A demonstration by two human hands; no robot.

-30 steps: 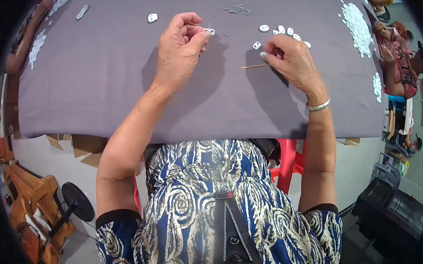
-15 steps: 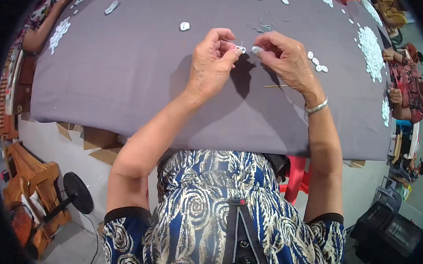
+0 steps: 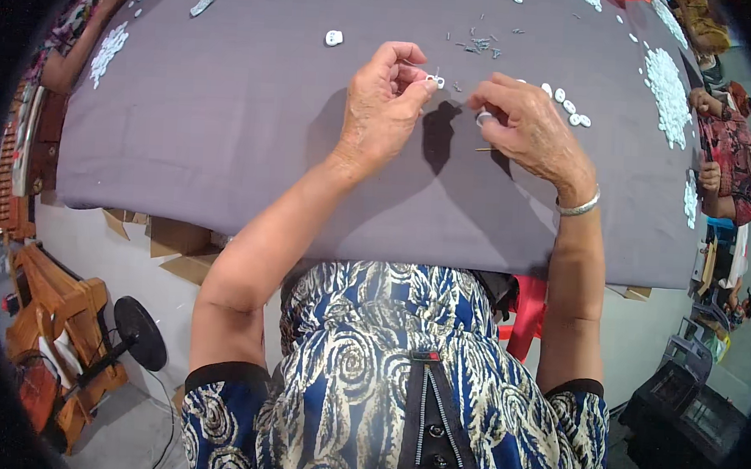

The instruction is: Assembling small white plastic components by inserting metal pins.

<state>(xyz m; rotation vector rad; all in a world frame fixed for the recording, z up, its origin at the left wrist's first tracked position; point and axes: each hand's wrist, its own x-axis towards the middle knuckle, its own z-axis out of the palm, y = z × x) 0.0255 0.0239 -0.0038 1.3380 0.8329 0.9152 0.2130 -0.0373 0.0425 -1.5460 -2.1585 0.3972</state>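
Note:
My left hand (image 3: 380, 107) pinches a small white plastic piece with holes (image 3: 435, 81) between thumb and fingertips. A thin pin-like bit stands up from it. Over to the right, my right hand (image 3: 530, 128) is curled, with a small white oval piece (image 3: 483, 119) at its thumb and bent fingers. Just beyond the hands lies a scatter of short grey pins (image 3: 480, 45). Several white oval pieces with holes (image 3: 569, 107) lie beside my right hand. A thin yellowish stick (image 3: 483, 149) shows partly beneath that hand.
A grey cloth covers the table (image 3: 227, 142). A white rounded piece (image 3: 333, 38) and a crumpled whitish strip (image 3: 202, 5) lie farther left. Heaps of white pieces (image 3: 667, 97) line the right side, near other people's hands. A black round-based stand (image 3: 139, 332) is at lower left.
My right hand has drawn away to the right and a little nearer, with the white oval piece. My left hand keeps its pinch, almost in place.

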